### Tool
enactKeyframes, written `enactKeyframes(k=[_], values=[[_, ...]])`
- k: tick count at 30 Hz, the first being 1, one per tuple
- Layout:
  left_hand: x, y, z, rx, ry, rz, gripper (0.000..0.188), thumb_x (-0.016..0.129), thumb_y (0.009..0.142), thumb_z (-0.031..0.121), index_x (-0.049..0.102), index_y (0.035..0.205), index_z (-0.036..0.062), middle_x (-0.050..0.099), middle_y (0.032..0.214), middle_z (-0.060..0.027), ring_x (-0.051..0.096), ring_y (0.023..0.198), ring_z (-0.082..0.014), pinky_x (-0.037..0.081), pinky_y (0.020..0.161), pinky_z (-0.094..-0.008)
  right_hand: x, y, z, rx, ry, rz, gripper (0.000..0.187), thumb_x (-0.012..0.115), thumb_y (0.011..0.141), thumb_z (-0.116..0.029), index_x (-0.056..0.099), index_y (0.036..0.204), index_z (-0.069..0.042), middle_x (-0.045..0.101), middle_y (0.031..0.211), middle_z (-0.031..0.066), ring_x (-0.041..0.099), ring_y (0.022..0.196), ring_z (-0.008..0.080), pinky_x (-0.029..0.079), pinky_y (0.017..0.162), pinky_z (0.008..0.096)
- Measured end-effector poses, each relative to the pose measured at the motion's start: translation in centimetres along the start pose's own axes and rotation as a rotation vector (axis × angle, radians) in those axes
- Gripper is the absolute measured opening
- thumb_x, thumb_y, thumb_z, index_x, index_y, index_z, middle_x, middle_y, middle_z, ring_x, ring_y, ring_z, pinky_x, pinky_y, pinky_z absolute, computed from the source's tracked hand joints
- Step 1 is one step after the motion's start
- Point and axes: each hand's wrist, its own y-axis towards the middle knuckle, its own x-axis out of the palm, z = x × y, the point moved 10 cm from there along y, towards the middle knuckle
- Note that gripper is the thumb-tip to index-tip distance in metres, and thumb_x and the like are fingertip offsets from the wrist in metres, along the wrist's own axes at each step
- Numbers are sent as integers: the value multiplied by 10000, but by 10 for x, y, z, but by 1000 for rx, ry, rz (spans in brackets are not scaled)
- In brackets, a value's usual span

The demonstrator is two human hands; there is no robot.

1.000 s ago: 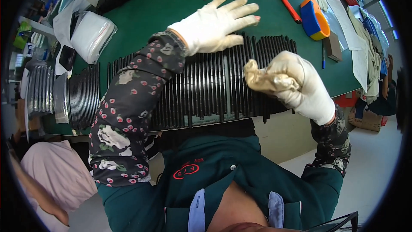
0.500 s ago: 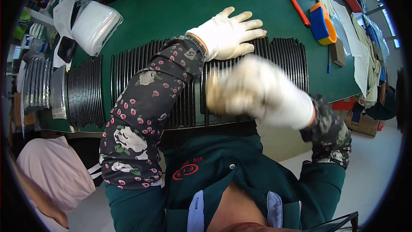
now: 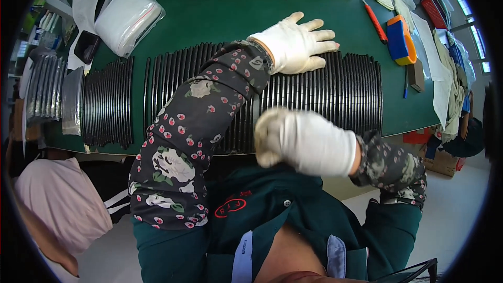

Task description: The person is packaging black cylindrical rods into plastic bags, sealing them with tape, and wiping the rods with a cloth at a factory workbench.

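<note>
Many slim black rods (image 3: pixel 335 91) lie side by side in a row on the green table, lengthwise toward me. My left hand (image 3: pixel 296 47), in a white glove, lies with its fingers spread over the far ends of the rods. Closer to me, my right hand (image 3: pixel 304 139), also gloved in white, is closed over the near part of the row. Its yellowed glove fingers are curled in, and what they hold, if anything, is hidden. My left sleeve covers the middle of the row. A separate group of black rods (image 3: pixel 107 102) lies to the left.
A plastic-wrapped white bundle (image 3: pixel 128 21) and a black phone (image 3: pixel 87 46) are at the far left. Bagged rods (image 3: pixel 44 89) lie at the left edge. On the right are a red pen-like tool (image 3: pixel 374 21), a blue-and-orange tape dispenser (image 3: pixel 401 41) and a block (image 3: pixel 416 76).
My right hand has come down toward the table's near edge, and its motion blur has gone. The left hand stays spread on the rods. The whole view has shifted slightly.
</note>
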Motion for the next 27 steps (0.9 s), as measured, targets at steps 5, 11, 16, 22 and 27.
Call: enactKeyframes(k=[5, 11, 16, 22, 27], values=[[-5, -1, -1, -8, -3, -34, 501, 414, 966, 412, 360, 1425, 221, 323, 1496, -18, 262, 1399, -238, 196, 1153, -480, -46, 6, -17, -104, -253, 168, 187, 605, 791, -183, 604, 911, -39, 581, 797, 79, 600, 764, 234, 491, 620, 340], [-4, -1, 1, 17, -25, -28, 552, 452, 946, 422, 342, 1435, 192, 304, 1504, -38, 250, 1403, -255, 198, 1151, -484, 24, -10, -34, -221, -14, -110, 223, 540, 882, -220, 610, 881, -9, 614, 817, 89, 619, 826, 247, 522, 678, 336], [-32, -14, -7, -8, 119, 238, 649, 458, 924, 504, 314, 1449, 150, 267, 1519, -79, 221, 1415, -263, 198, 1138, -492, -58, -13, -19, -46, 217, 100, 173, 673, 802, -178, 614, 924, -71, 598, 817, 84, 596, 742, 278, 492, 667, 377], [-52, -83, -29, 64, 54, 120, 741, 645, 823, 292, 290, 1447, 107, 247, 1526, -94, 235, 1408, -289, 243, 1130, -485, -84, -21, 16, 194, 116, 241, 217, 677, 790, -157, 600, 964, -52, 587, 847, 105, 590, 776, 305, 489, 696, 360], [-15, -84, -35, -32, 125, 4, 615, 543, 897, 376, 329, 1434, 166, 279, 1514, -82, 275, 1394, -265, 243, 1127, -494, -81, 17, 8, 21, -161, 394, 207, 681, 784, -154, 603, 949, -57, 586, 880, 107, 580, 801, 295, 476, 715, 363]])
